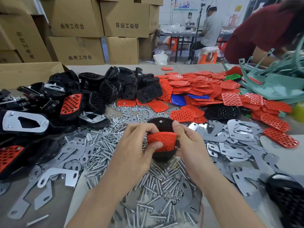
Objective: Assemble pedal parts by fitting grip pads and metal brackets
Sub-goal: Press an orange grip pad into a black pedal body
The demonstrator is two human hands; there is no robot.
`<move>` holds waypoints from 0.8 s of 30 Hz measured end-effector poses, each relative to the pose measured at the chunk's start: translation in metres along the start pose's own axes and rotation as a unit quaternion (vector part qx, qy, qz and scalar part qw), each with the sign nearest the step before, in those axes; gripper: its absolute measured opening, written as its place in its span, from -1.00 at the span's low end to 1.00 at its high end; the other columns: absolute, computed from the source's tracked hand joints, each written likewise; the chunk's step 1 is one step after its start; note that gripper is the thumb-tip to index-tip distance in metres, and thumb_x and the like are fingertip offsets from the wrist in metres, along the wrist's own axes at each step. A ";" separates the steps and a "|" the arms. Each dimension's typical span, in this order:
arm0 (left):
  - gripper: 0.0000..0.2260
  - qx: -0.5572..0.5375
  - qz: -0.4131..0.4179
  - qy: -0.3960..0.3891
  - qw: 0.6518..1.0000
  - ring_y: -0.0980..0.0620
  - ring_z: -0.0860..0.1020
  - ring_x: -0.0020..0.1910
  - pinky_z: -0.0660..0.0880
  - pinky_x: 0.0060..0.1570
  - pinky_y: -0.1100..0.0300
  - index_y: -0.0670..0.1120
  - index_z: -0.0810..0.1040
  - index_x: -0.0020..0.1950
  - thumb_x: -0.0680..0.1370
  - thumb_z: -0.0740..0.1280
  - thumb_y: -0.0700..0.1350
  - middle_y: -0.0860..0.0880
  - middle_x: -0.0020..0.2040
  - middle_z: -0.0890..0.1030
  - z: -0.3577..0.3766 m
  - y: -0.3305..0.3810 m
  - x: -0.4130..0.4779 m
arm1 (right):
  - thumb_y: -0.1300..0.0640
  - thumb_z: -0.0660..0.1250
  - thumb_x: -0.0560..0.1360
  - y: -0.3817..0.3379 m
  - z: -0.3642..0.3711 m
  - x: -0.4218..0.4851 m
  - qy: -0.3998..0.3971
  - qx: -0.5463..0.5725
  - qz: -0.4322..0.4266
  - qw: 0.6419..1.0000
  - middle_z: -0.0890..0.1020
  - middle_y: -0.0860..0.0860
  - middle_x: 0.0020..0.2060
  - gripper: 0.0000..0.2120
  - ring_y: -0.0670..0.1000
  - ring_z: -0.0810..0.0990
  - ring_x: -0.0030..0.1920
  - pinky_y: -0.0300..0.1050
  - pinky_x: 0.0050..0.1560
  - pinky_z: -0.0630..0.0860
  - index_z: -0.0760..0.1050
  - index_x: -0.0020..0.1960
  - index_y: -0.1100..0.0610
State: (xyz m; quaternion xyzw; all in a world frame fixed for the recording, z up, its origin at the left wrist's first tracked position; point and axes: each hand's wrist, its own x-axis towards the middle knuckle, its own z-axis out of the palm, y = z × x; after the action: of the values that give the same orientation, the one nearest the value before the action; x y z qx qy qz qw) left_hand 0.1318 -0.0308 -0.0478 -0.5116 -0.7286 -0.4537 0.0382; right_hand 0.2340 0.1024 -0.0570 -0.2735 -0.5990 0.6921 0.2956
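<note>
Red, black and silver over a grey-beige tabletop (189, 66).
The middle grip pad (162, 141) is bright red with a honeycomb of holes, against a black pedal body (160, 125). The pad heap (205, 86) is red, with one blue pad (178, 100) and one green pad (232, 77). The brackets (238, 139) and bolts (158, 183) are silver, and the cardboard boxes (77, 18) are brown with dark print.

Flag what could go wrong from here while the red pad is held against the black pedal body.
1. The red grip pad looks bowed between the left hand and right hand, so it may seat unevenly on the black pedal body.
2. The work is held above loose screws; a slip could drop it among them.
</note>
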 end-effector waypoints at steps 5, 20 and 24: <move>-0.86 0.003 0.023 -0.022 0.999 0.23 0.52 0.13 0.35 0.12 0.46 0.32 0.31 0.03 0.55 0.26 0.17 0.22 0.10 0.57 0.003 0.002 -0.004 | -0.16 0.27 0.66 -0.001 -0.002 -0.003 0.042 0.031 0.009 0.999 0.74 0.20 0.01 -0.59 0.31 0.67 0.13 0.42 0.26 0.53 0.67 0.07 0.17; -0.80 0.056 0.071 -0.027 0.996 0.21 0.35 0.41 0.27 0.34 0.42 0.03 0.39 0.19 0.67 0.20 0.11 0.14 0.42 0.41 0.009 -0.009 -0.003 | -0.20 0.29 0.62 0.002 -0.003 -0.001 0.039 0.019 0.016 0.999 0.75 0.08 0.00 -0.64 0.17 0.70 0.09 0.32 0.29 0.55 0.68 0.06 0.05; -0.78 0.054 0.071 -0.029 0.996 0.19 0.37 0.40 0.28 0.33 0.40 0.02 0.42 0.20 0.67 0.21 0.12 0.14 0.42 0.43 0.009 -0.010 -0.003 | -0.20 0.32 0.60 0.000 -0.004 0.001 0.017 0.002 -0.008 1.000 0.75 -0.02 -0.11 -0.72 -0.02 0.71 -0.11 0.00 0.01 0.63 0.69 0.02 -0.04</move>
State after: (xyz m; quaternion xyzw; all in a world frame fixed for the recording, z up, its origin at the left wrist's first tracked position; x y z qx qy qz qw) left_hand 0.1291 -0.0269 -0.0605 -0.5722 -0.7148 -0.3948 0.0766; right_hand 0.2359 0.1057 -0.0578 -0.2797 -0.5950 0.6861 0.3116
